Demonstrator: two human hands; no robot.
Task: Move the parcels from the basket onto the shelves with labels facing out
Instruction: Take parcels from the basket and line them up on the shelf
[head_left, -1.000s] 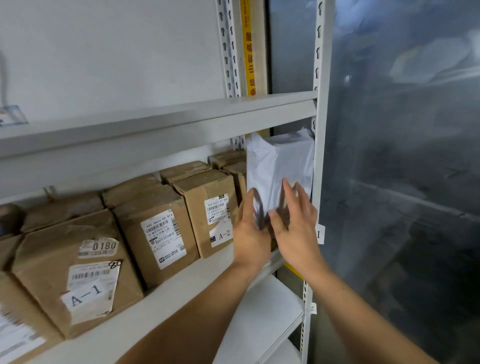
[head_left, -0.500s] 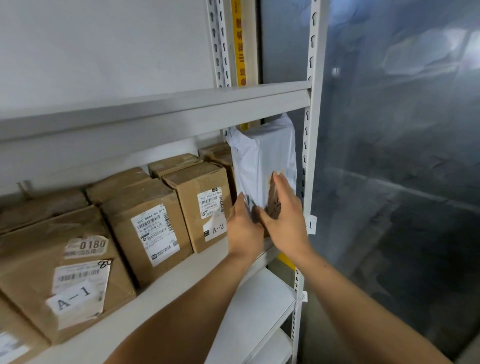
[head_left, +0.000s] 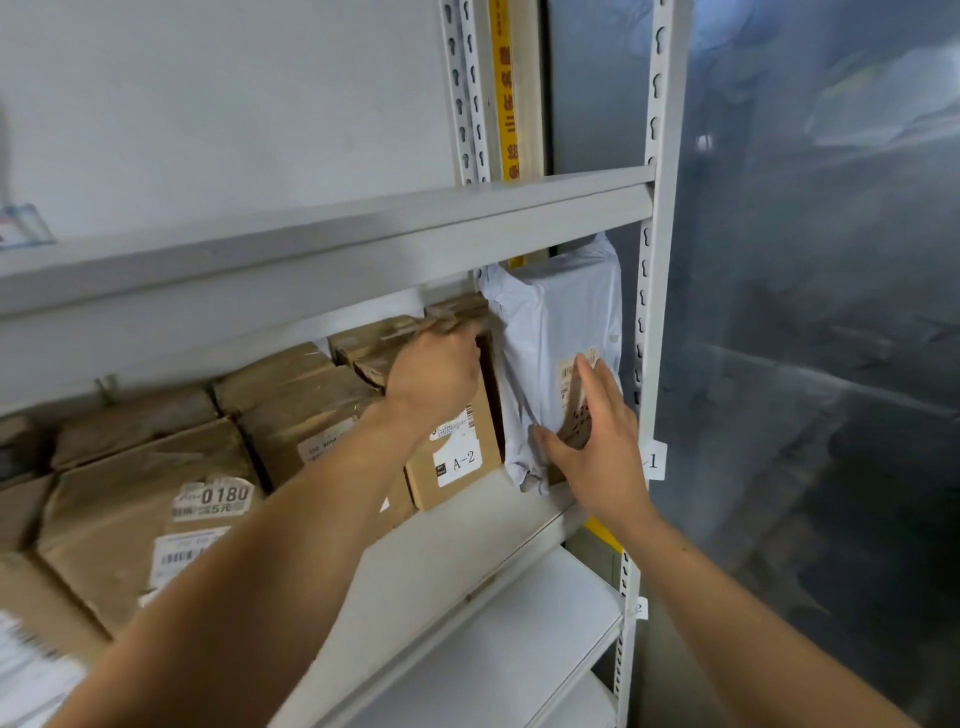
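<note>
Now: white bag stood up at shelf end, both hands steadying

Shelf (head_left: 457, 551): grey metal, middle level of the rack. Row of brown boxes fills it from the left, labels to the front, so the only free slot is at the far right, against the upright (head_left: 655, 332). That likely explains why the soft parcel sits there: post on one side, box on the other, to keep it from slumping.

Box A-2 (head_left: 457, 457): last carton in the row, label facing out. Left hand (head_left: 434, 371) rests over its top front edge, fingers curled down over the cardboard; looks like a grip to hold or nudge the box aside and keep the gap open. Fingertips are hidden behind the edge.

Bag (head_left: 558, 332): white poly mailer, upright on the shelf, wedged between A-2 and the upright, top crumpled under the shelf above. Label (head_left: 571, 371) on its front, partly covered, facing out.

Right hand (head_left: 592, 441): fingers straight and spread, pressed flat on the bag's lower front, thumb at its bottom corner. Judged: pushing it back and square
</note>
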